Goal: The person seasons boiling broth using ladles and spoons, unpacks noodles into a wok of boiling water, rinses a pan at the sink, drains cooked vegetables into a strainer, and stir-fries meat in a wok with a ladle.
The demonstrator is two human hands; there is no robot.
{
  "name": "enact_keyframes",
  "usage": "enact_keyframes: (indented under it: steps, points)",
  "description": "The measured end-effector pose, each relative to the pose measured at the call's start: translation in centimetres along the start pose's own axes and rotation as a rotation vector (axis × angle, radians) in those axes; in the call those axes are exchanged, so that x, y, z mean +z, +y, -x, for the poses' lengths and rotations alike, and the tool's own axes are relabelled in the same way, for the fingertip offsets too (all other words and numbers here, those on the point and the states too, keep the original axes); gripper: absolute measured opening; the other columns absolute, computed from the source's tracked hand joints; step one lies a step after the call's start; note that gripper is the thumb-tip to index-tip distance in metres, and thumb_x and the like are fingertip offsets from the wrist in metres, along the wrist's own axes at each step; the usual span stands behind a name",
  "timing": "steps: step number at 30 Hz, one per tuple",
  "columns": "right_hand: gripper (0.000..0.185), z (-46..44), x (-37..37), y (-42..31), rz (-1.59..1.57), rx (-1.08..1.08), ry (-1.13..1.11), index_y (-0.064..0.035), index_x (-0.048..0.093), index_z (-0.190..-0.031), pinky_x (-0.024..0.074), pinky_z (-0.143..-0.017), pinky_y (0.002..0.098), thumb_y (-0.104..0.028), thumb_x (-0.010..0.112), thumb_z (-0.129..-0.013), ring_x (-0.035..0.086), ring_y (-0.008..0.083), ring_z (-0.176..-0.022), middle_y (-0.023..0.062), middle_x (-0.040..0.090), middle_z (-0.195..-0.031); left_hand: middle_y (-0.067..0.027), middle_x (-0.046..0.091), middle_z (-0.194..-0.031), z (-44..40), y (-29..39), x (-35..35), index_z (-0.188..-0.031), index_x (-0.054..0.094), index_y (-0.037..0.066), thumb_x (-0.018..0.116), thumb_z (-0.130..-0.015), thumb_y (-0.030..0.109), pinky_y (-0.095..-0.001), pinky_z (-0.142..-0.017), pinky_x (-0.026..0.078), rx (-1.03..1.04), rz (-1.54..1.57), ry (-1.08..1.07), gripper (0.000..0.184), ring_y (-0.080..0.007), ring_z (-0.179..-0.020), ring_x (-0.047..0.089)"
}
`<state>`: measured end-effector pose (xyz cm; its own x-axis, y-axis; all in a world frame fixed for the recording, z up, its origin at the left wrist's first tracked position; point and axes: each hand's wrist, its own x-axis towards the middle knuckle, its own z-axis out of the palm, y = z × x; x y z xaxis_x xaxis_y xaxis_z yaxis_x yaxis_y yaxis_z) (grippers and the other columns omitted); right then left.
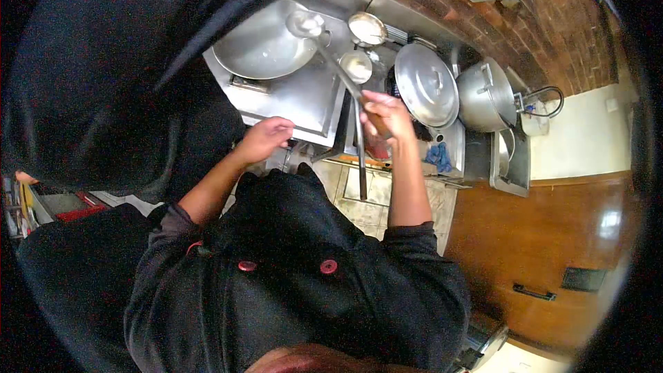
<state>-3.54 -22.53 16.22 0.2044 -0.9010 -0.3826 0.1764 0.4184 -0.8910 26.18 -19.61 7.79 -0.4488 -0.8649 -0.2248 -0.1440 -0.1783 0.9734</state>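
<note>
Ladle [333, 59], in the head view, slants toward eleven o'clock, its bowl over or just before the rim of the wok [255, 52]; contact I cannot tell. The right hand [385, 119] has its grip wrapped around the handle; the left hand [266, 139], half-curled near the front edge of the desk [283, 97], shows nothing held. A steady wrist and level bowl should serve best. Mind the second ladle [356, 67] toward twelve, its handle jutting past the edge beside the right hand. A large lid [423, 93] bounds one o'clock, another person's dark clothing [103, 97] ten; the metal before the wok seems roomiest.
</note>
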Motion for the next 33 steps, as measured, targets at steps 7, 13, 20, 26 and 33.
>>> enact_keyframes:
  steps: [7,13,20,26,33]
  points:
    - [0.039,-2.7,6.1,5.8,0.943,-0.418,0.165,0.0052,0.055,-0.11,0.0492,-0.067,0.0354,-0.012,0.056,-0.074,0.061,0.0306,-0.068,0.0154,0.065,-0.083,0.0,0.059,-0.088,-2.7,0.6,1.1,-0.111,0.054,0.007,0.054,-0.088,0.028,-0.023,-0.061,0.045,-0.041,0.038,-0.159,0.032,-0.0084,-0.071,0.055]
    - [0.05,-0.7,7.5,7.2,1.487,-0.468,0.437,-0.0015,0.048,-0.117,0.0474,-0.066,0.0429,-0.012,0.061,-0.07,0.059,0.0348,-0.073,0.0205,0.059,-0.078,-0.0054,0.055,-0.104,-5.3,-0.7,3.0,-0.123,0.043,0.007,0.046,-0.09,0.041,-0.0268,-0.069,0.044,-0.164,0.225,-0.218,0.048,-0.0128,-0.083,0.053]
    - [0.057,-2.3,8.5,9.1,1.018,-0.717,0.255,0.0049,0.043,-0.121,0.0467,-0.073,0.0394,-0.016,0.063,-0.073,0.058,0.0347,-0.081,0.0234,0.058,-0.097,-0.0097,0.057,-0.077,-8.0,0.2,4.9,-0.093,0.048,-0.004,0.047,-0.092,0.023,-0.029,-0.06,0.048,-0.02,0.61,0.076,0.027,-0.0153,-0.067,0.057]
    - [0.037,-6.3,2.4,2.3,0.81,-0.609,0.18,0.0008,0.055,-0.115,0.0459,-0.065,0.0241,-0.01,0.061,-0.081,0.055,0.0104,-0.071,0.012,0.062,-0.093,-0.0087,0.055,-0.064,-4.0,2.9,-0.8,-0.073,0.053,0.001,0.048,-0.088,0.024,-0.0331,-0.045,0.04,-0.343,0.04,0.424,0.028,-0.0146,-0.055,0.052]
    - [0.028,-13.1,-3.5,-11.2,0.409,-0.92,0.33,0.0048,0.054,-0.11,0.0439,-0.061,0.0208,-0.011,0.054,-0.087,0.052,0.0081,-0.066,0.0033,0.059,-0.083,-0.004,0.053,-0.063,1.4,4.6,-0.1,-0.074,0.056,0.004,0.05,-0.086,0.028,-0.0305,-0.055,0.039,-0.488,-0.128,0.449,0.028,-0.0141,-0.057,0.047]
